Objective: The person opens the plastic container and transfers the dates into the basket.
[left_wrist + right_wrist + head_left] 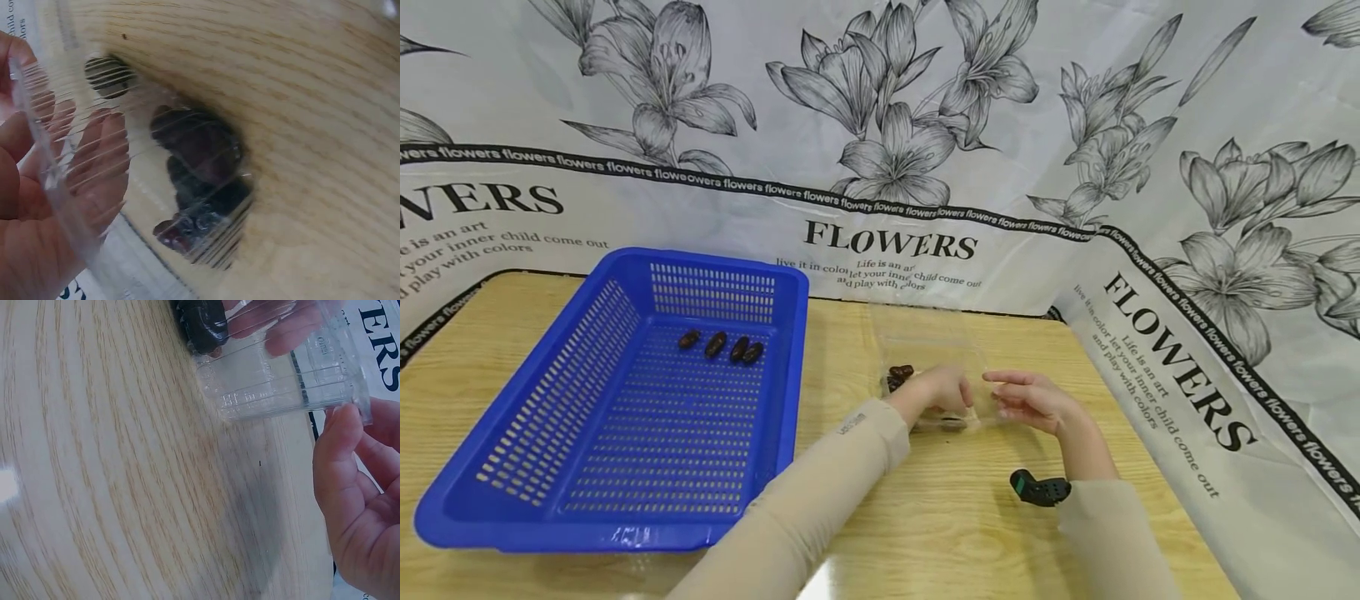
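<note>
Clear container (269,403), likely light, flimsy, is rim-pinched by right hand (362,500); left hand (942,390): hold cannot be told. Dates (898,377), probably soft, are best gripped mid-length.

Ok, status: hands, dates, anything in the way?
Left hand inside clear plastic box, grip unclear. Right hand pinches the box edge. Dates: some in box, four in blue plastic basket. No obstruction seen.

A pale, wood-grained table (955,517) spans the lower part of the head view. I see a large blue basket (792,367) standing on it at left, a clear plastic box (250,390) right of centre, and a tiny dark speck (260,463) near the box.
</note>
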Action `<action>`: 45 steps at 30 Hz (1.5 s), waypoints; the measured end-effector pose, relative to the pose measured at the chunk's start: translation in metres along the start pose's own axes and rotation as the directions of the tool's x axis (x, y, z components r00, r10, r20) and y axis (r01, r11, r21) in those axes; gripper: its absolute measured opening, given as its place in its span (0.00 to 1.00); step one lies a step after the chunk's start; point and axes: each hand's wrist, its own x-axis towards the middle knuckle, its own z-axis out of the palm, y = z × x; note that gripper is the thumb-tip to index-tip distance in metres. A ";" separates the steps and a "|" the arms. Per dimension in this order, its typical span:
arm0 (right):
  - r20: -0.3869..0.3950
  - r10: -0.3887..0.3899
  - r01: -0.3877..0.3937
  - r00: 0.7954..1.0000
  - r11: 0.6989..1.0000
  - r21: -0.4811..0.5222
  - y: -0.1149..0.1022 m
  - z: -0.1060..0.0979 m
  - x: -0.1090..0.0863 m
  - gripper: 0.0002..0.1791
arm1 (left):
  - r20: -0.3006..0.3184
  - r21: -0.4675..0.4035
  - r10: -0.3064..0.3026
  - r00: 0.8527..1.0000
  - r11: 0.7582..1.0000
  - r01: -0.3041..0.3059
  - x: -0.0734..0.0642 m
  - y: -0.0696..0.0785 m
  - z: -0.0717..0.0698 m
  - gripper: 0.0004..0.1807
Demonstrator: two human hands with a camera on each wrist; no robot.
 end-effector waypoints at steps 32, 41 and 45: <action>0.014 -0.010 0.011 1.000 1.000 -0.016 0.002 0.005 0.003 0.13 | 0.125 0.435 0.182 0.975 0.873 -0.219 -0.035 0.000 -0.006 0.12; 0.002 -0.004 0.004 1.000 1.000 -0.016 0.004 0.002 0.003 0.14 | 0.110 0.418 0.177 0.978 0.885 -0.207 -0.032 0.006 -0.001 0.12; -0.001 -0.012 0.012 1.000 1.000 -0.007 0.003 0.001 0.002 0.13 | 0.115 0.436 0.204 0.972 0.869 -0.234 -0.028 0.006 0.000 0.18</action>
